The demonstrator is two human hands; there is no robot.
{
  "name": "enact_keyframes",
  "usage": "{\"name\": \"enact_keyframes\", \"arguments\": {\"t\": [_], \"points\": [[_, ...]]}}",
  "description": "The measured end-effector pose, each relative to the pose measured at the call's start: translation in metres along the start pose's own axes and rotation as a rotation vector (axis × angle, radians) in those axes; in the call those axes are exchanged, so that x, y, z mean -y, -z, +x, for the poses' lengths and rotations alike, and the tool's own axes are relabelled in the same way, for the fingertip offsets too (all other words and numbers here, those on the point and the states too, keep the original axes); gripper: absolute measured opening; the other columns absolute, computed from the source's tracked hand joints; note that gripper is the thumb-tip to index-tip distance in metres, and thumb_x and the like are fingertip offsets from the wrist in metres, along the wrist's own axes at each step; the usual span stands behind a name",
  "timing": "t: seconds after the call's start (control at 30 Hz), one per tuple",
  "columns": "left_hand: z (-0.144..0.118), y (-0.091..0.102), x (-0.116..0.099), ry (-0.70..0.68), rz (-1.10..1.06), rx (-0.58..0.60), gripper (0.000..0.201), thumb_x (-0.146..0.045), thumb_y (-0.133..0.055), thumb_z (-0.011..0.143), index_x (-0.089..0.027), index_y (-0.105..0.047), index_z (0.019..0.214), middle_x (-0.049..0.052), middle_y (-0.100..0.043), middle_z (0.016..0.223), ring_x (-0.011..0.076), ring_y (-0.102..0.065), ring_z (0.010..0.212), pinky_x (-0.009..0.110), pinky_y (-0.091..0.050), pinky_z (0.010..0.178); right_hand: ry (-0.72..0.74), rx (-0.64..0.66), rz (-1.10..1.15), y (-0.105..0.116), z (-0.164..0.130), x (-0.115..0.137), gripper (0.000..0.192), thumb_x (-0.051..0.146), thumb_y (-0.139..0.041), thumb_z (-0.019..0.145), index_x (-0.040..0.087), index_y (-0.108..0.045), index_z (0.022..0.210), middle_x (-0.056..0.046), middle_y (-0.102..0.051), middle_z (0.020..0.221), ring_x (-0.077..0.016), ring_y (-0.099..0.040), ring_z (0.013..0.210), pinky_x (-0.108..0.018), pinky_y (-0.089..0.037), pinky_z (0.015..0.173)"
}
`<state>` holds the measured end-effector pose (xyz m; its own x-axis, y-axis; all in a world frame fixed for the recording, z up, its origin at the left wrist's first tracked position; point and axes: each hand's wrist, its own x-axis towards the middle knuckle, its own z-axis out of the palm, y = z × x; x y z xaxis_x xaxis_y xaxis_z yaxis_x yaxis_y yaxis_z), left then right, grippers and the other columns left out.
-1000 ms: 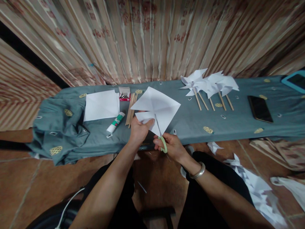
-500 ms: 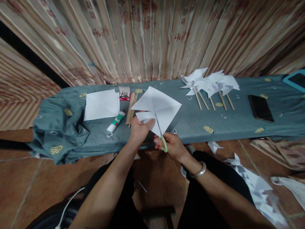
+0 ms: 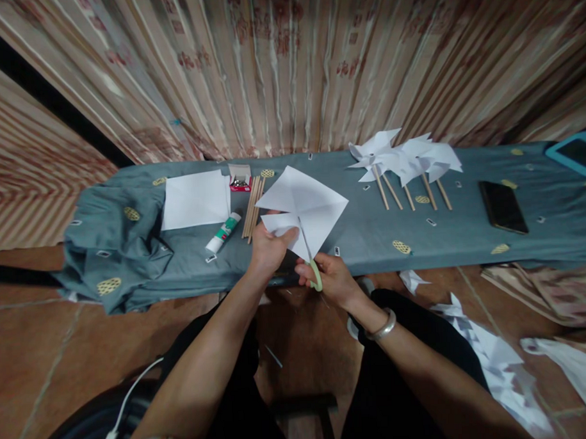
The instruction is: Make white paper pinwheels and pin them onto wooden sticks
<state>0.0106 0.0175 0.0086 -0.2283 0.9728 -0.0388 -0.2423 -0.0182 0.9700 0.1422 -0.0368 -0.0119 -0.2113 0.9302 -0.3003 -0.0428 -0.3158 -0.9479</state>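
Fingers (image 3: pixel 288 234) of our left hand (image 3: pixel 269 251) pinch the near left flap of a white paper square (image 3: pixel 305 209), thumb on top, holding it tilted above the near edge of the bench (image 3: pixel 370 236) at about its middle. Our right hand (image 3: pixel 332 281) is curled through the pale green handles of the scissors (image 3: pixel 313 270), whose thin blades run up into a slit from the sheet's near corner toward its centre; we cannot tell how far the blades are parted. We see the sheet as thin, crisp and creased along its diagonals, and a metal bangle (image 3: pixel 383 329) circles our right wrist. A grey-green cloth with small yellow ovals covers the bench, rumpled at the left end. Left of the sheet lie a bundle of slim wooden sticks (image 3: pixel 252 207), a white glue tube (image 3: pixel 223 233) with a green band, a small red box of pins (image 3: pixel 240 181) near the far edge, and a flat stack of white paper (image 3: pixel 195 200). Toward the right, finished paper pinwheels (image 3: pixel 406 161) on sticks lie fanned by the far edge, then a dark phone (image 3: pixel 503 207), and a blue-framed tablet (image 3: pixel 575 153) at the far right corner. Paper offcuts (image 3: pixel 490 360) litter the tiled floor by our right knee. Compared with a second ago, we find both hands and the sheet in almost the same place, the scissors no further along the cut that we can make out.
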Motion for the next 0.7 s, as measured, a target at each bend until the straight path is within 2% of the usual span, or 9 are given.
{"name": "enact_keyframes", "arguments": {"t": [0.27,0.43,0.57,0.7], "points": [[0.0,0.001,-0.001,0.018,0.004,0.009,0.038,-0.017,-0.077,0.051,-0.017,-0.064,0.087,-0.002,-0.069,0.073,0.0133,-0.062,0.062,0.023,-0.05,0.06,-0.009,0.001,-0.001,0.0,0.0,-0.001,0.042,0.053,-0.081,0.06,0.018,-0.065,0.076,0.002,-0.063,0.054,-0.0102,-0.054,0.049,-0.023,-0.042,0.049],[0.004,0.006,-0.001,-0.016,0.04,-0.003,0.032,-0.018,-0.078,0.052,-0.018,-0.066,0.082,-0.001,-0.07,0.075,0.0147,-0.064,0.065,0.025,-0.051,0.065,0.032,0.112,-0.111,0.004,-0.004,-0.003,0.04,0.056,-0.072,0.073,0.018,-0.065,0.083,0.0,-0.068,0.064,-0.0105,-0.058,0.056,-0.023,-0.043,0.055],[0.012,0.016,-0.003,-0.068,0.053,-0.045,0.029,-0.022,-0.079,0.054,-0.017,-0.067,0.08,0.003,-0.072,0.08,0.0173,-0.066,0.074,0.03,-0.052,0.077,0.016,0.172,-0.142,0.013,-0.008,-0.001,0.042,0.06,-0.067,0.076,0.018,-0.064,0.083,0.0,-0.067,0.068,-0.0108,-0.058,0.059,-0.023,-0.044,0.057],[0.021,0.027,-0.009,-0.07,0.046,-0.072,0.031,-0.025,-0.079,0.052,-0.016,-0.067,0.079,0.005,-0.073,0.079,0.0196,-0.066,0.076,0.034,-0.052,0.081,-0.055,0.199,-0.174,0.033,-0.011,0.007,0.045,0.062,-0.068,0.075,0.018,-0.065,0.086,0.0,-0.067,0.068,-0.0101,-0.056,0.058,-0.023,-0.043,0.056]]}}
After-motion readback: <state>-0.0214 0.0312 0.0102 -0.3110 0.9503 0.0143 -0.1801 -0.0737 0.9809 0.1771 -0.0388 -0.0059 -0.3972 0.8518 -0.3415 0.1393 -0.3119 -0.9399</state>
